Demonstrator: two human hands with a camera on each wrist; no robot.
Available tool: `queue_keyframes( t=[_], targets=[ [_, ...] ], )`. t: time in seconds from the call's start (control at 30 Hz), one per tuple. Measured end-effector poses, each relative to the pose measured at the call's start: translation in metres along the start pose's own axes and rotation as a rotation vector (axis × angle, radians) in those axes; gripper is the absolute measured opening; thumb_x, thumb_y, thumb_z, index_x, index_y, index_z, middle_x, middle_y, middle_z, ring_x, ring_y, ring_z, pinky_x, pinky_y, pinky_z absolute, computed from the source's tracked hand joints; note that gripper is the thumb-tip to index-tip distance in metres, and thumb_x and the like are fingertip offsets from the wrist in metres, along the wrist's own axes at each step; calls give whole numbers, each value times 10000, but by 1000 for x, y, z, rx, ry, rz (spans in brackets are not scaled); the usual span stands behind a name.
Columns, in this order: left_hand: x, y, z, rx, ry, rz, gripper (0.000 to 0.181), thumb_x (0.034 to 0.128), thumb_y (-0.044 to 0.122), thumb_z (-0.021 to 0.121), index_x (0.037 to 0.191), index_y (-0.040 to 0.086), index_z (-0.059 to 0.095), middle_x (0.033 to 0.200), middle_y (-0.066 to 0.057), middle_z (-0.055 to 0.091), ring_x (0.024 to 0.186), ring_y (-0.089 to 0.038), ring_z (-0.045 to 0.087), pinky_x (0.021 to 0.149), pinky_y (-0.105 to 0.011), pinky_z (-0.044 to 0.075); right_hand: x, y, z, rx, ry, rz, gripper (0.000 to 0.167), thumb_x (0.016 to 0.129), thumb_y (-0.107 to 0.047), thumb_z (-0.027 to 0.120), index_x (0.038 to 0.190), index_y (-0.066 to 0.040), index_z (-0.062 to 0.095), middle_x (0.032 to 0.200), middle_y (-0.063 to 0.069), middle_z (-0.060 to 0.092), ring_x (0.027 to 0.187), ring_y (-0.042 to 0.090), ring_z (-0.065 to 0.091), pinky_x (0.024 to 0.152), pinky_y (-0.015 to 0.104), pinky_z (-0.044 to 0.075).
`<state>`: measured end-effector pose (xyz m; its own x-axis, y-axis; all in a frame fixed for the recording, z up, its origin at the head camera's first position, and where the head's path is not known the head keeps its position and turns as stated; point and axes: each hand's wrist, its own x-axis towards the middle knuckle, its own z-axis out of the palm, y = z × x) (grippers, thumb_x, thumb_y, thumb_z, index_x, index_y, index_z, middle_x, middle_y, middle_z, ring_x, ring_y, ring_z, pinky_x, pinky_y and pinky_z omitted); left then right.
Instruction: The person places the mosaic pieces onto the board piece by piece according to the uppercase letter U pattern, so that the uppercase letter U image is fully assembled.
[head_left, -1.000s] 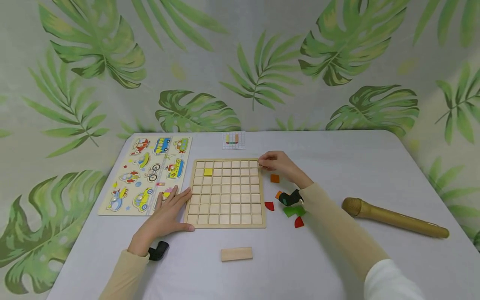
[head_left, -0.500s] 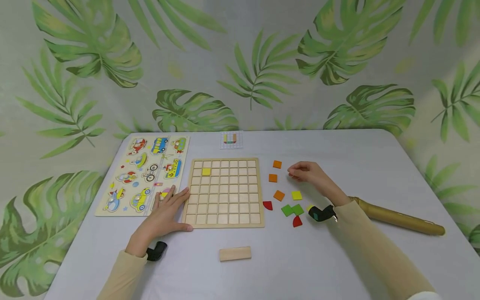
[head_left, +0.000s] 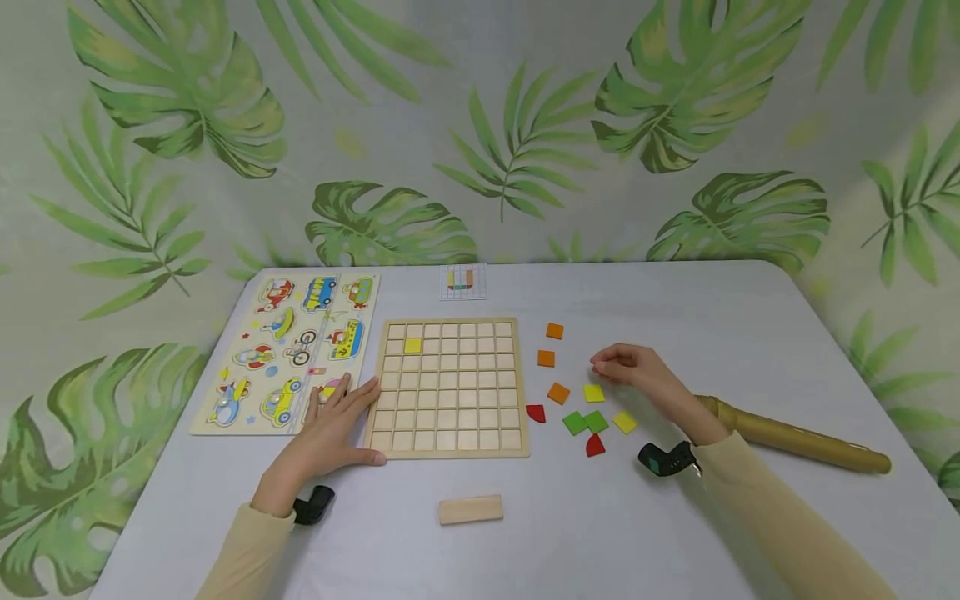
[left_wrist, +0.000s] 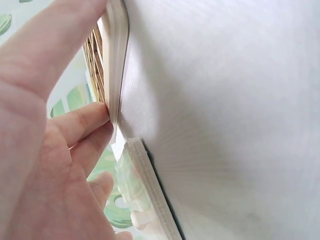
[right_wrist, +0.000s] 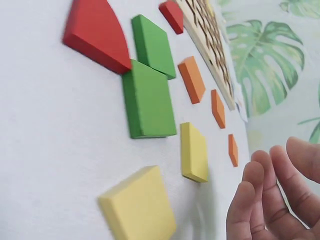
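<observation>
My left hand (head_left: 332, 433), fingers spread, rests against the left edge of a wooden grid board (head_left: 524, 454); its thumb lies at the near left corner. In the left wrist view, the fingertips touch the board's side (left_wrist: 116, 60). One yellow square tile (head_left: 413, 345) sits in a cell near the top left. Over the table right of the board hovers my right hand (head_left: 637, 375), fingers loosely bent with nothing between them. Nearest to it is a yellow tile (head_left: 593, 392); another yellow tile (head_left: 625, 422) lies closer to the wrist.
Orange tiles (head_left: 546, 358), green tiles (head_left: 575, 423) and red quarter-round pieces (head_left: 595, 446) lie right of the board. A gold microphone (head_left: 810, 437) is farther right. A vehicle puzzle (head_left: 255, 333) stands left, a pattern card (head_left: 462, 292) behind, a wooden block (head_left: 470, 509) in front.
My right hand has moved right and nearer from the board's far right corner. An orange tile and the yellow tiles have come into view. The left hand stays on the board.
</observation>
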<state>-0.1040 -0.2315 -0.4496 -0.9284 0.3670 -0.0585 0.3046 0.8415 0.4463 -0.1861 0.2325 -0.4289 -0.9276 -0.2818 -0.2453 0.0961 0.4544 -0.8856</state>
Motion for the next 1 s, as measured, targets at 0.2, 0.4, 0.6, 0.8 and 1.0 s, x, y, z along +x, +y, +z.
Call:
queue_keyframes(
  t=[0.2,0.4,0.6,0.8,1.0],
  targets=[
    [0,0,1,-5,2,0,1013,665,433,837,1462,21,367,1539,-108,291,1421,-421,59,1054,-678,-75,-6,13,3,-52,9,-60,310,939,-176,626,1140,59,606,1082,161,640,925,212,562,796,220,467],
    [0,0,1,7,2,-1,1016,662,436,839,1461,21,368,1539,-106,292,1420,-422,62,1051,-683,-71,-11,17,8,-127,23,-120,204,914,-70,638,1096,23,636,1034,127,655,905,230,565,801,269,462],
    [0,-1,1,16,1,-1,1017,664,449,833,1462,24,367,1540,-103,290,1420,-421,63,1050,-685,-69,-10,19,12,-195,50,-143,186,873,-9,662,1058,-6,647,958,97,640,852,228,549,726,304,456],
    [0,-1,1,8,3,3,1020,666,442,834,1467,25,360,1537,-108,294,1419,-422,69,1052,-684,-64,-8,23,17,-257,82,-151,222,832,30,675,1047,-15,646,942,92,616,851,243,547,702,338,480],
    [0,-1,1,4,3,3,1023,670,445,831,1471,26,353,1539,-108,291,1422,-415,63,1058,-674,-69,-7,23,24,-339,115,-216,229,806,71,687,1022,6,646,945,91,615,836,237,541,722,363,489]
  ],
)
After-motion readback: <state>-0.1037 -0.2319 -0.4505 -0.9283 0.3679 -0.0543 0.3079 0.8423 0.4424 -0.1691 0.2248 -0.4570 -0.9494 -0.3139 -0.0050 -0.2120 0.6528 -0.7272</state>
